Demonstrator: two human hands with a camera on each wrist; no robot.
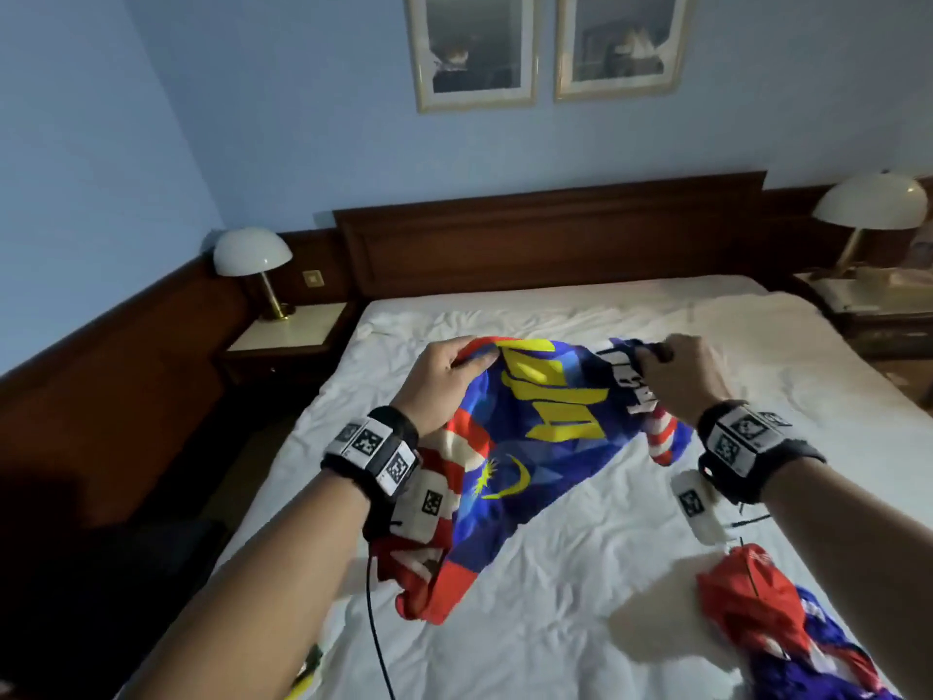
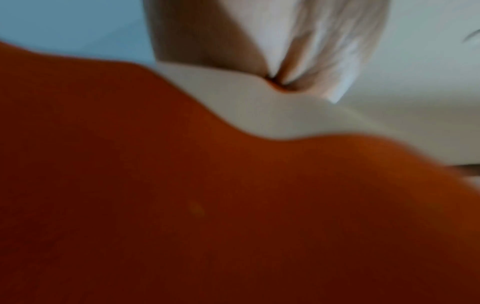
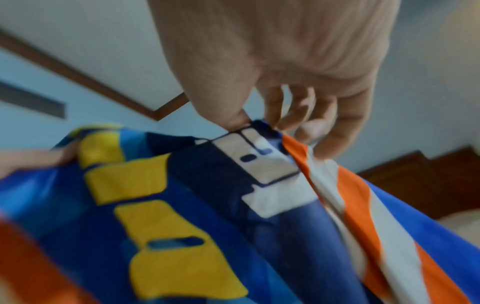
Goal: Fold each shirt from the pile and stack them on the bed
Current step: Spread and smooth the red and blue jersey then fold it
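A blue shirt (image 1: 535, 447) with yellow lettering, red and white stripes and a crescent-and-star print hangs above the white bed (image 1: 580, 573). My left hand (image 1: 444, 376) grips its upper left edge. My right hand (image 1: 676, 371) pinches the upper right edge, thumb against fingers, plain in the right wrist view (image 3: 262, 123) over the shirt (image 3: 182, 205). Red fabric (image 2: 207, 205) fills most of the blurred left wrist view, below my left hand (image 2: 272, 51). A crumpled pile of red and blue shirts (image 1: 777, 634) lies on the bed at the lower right.
A dark wooden headboard (image 1: 550, 229) backs the bed. Nightstands with white dome lamps (image 1: 252, 255) (image 1: 868, 204) stand on either side. A black cable (image 1: 376, 629) hangs from my left wrist. Two framed pictures (image 1: 474, 48) hang on the blue wall.
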